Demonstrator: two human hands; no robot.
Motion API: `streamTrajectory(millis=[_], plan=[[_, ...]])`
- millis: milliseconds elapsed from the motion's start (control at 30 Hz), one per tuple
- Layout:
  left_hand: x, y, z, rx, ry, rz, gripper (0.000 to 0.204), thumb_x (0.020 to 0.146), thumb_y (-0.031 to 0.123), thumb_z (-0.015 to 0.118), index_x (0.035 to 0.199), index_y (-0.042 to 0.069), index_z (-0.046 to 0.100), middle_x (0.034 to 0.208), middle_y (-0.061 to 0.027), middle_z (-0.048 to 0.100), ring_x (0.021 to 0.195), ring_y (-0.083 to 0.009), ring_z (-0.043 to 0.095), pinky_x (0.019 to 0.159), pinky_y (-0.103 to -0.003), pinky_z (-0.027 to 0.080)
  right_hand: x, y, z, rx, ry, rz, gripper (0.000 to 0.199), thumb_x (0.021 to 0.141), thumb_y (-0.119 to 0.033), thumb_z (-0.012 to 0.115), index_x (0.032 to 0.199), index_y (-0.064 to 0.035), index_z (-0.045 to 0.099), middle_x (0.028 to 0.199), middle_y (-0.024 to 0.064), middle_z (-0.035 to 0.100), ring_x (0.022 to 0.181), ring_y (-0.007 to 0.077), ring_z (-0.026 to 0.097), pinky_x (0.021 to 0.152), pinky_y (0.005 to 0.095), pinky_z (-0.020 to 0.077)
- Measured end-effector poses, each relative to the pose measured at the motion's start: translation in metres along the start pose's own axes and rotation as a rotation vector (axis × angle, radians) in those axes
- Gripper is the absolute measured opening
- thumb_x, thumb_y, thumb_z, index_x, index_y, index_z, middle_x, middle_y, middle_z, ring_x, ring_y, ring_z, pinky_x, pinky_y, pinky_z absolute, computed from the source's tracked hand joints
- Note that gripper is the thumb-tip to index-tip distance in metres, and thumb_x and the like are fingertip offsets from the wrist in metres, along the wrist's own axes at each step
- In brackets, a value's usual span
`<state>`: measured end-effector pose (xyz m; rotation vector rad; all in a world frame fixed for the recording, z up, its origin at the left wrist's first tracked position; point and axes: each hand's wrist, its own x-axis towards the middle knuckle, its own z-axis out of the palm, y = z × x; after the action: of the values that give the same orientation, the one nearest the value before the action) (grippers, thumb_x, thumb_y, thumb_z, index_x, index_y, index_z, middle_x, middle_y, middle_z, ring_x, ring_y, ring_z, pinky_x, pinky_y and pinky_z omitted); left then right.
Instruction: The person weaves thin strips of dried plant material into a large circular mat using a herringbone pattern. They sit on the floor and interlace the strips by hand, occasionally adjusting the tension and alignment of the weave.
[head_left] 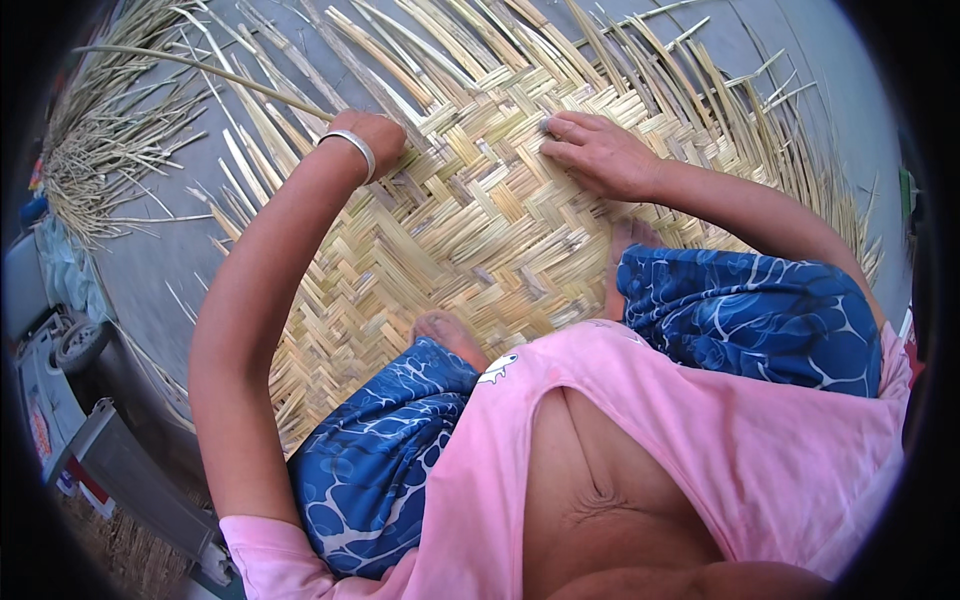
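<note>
A mat of flat pale straw-coloured strips point(480, 215), woven in a zigzag pattern, spreads under my hands. My left hand point(372, 140), with a silver bangle on its wrist, is closed near the mat's upper left edge. From that fist a long thin reed strip point(200, 68) sticks out and bends away to the far left; its other end is hidden by the hand. To the right, my right hand point(603, 155) rests on the woven surface, its fingers stretched to the left and slightly bent, with nothing visible in them. Loose strip ends point(440, 50) fan out beyond the weave.
A heap of loose reed strips point(110, 150) lies on the grey floor at the far left. Below it are a pale plastic bag point(72, 265) and a small vehicle's wheel point(82, 345). My bare feet point(450, 332) stand on the mat.
</note>
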<state>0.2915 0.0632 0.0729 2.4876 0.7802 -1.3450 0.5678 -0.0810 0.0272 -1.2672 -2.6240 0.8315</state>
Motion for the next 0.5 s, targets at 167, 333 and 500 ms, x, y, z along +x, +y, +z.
streamTrajectory(millis=[167,333,500], plan=[[0.001,0.017,0.014,0.122,0.206,-0.005,0.017,0.080,0.012,0.048,0.076,0.009,0.065,0.079,-0.0124,0.066,0.083,-0.0284,0.065,0.071,-0.041,0.049,-0.007,0.006,0.004,-0.005,0.045,-0.020,0.038,0.075,-0.010,0.060,0.112,-0.0067,0.053,0.124,0.0136,0.047,0.120,0.0300,0.043,0.098,0.0395,0.0369],[0.013,0.023,0.034,0.047,0.243,-0.063,0.019,0.081,0.012,0.047,0.078,0.006,0.064,0.078,-0.0148,0.066,0.077,-0.0302,0.065,0.064,-0.041,0.051,-0.006,0.010,0.009,-0.012,0.065,-0.037,0.038,0.075,-0.011,0.060,0.112,-0.0068,0.053,0.123,0.0128,0.048,0.119,0.0293,0.044,0.097,0.0395,0.0373],[0.017,0.028,0.036,-0.138,0.214,-0.190,0.021,0.083,0.014,0.045,0.083,0.005,0.064,0.085,-0.0157,0.066,0.082,-0.0324,0.064,0.068,-0.041,0.051,-0.006,0.010,0.010,-0.021,0.090,-0.026,0.033,0.076,-0.014,0.058,0.108,-0.0076,0.054,0.121,0.0096,0.049,0.118,0.0263,0.044,0.095,0.0383,0.0373]])
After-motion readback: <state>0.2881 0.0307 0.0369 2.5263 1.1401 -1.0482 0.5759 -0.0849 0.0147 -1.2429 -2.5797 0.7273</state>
